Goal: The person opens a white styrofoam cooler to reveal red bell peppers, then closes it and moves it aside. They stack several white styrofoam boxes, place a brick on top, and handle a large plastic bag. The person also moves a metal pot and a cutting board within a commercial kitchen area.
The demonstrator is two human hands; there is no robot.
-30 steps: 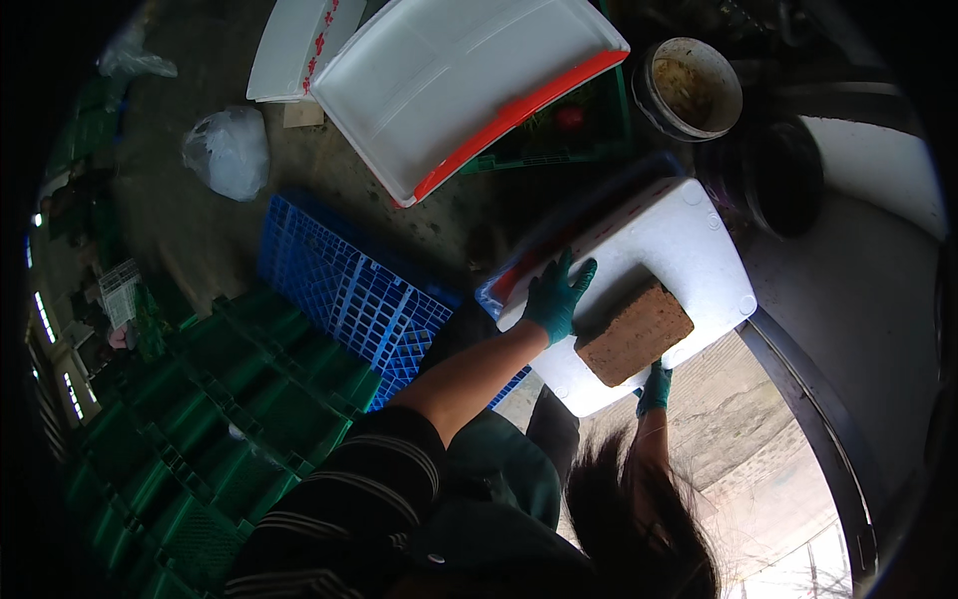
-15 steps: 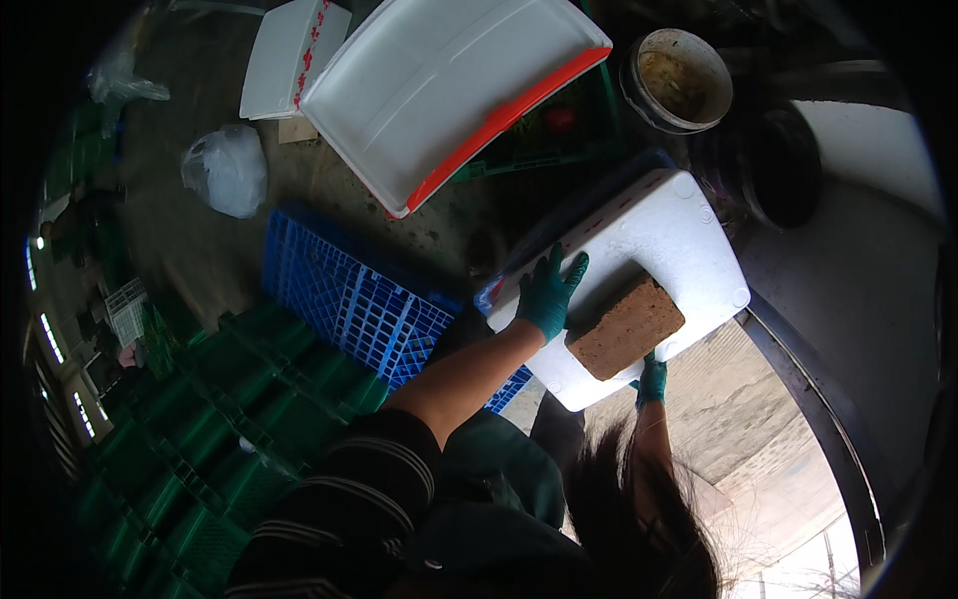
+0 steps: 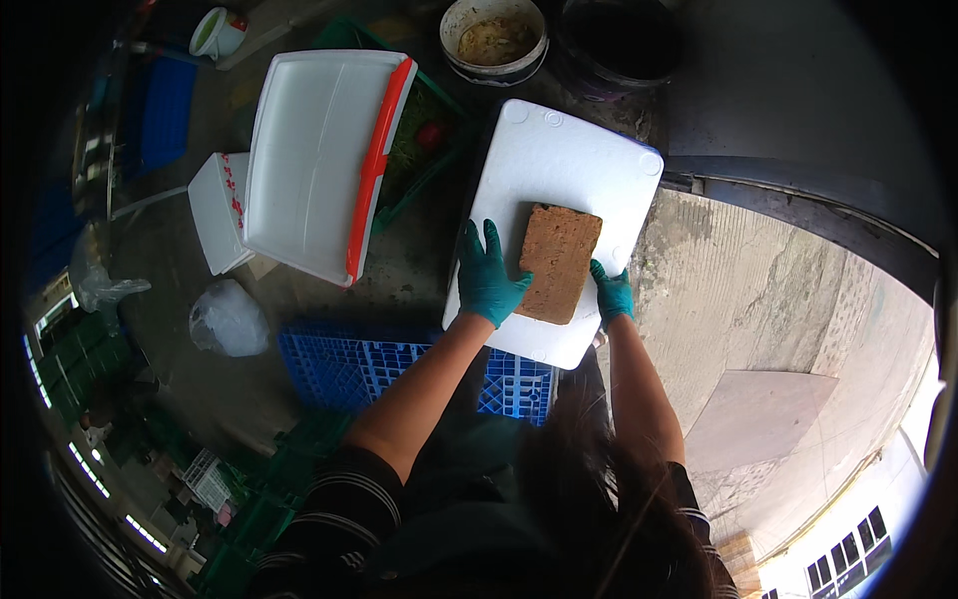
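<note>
Widely spread left hand (image 3: pixel 488 283) on foam box (image 3: pixel 579 160), thumb at brick (image 3: pixel 561 262).

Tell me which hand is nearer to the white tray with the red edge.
Left. The left hand is right of the white tray, across a gap; the right hand is farther right, on the brick's far side.

Noted reddish-brown on brick (image 3: pixel 561 265), plain white on foam box (image 3: pixel 619 165), teal green on gloved left hand (image 3: pixel 488 284) and right hand (image 3: pixel 614 297). Also black with thin pale stripes on sleeve (image 3: pixel 349 504), blue lattice on pallet (image 3: pixel 394 369), red along one edge of white tray (image 3: pixel 309 150).
</note>
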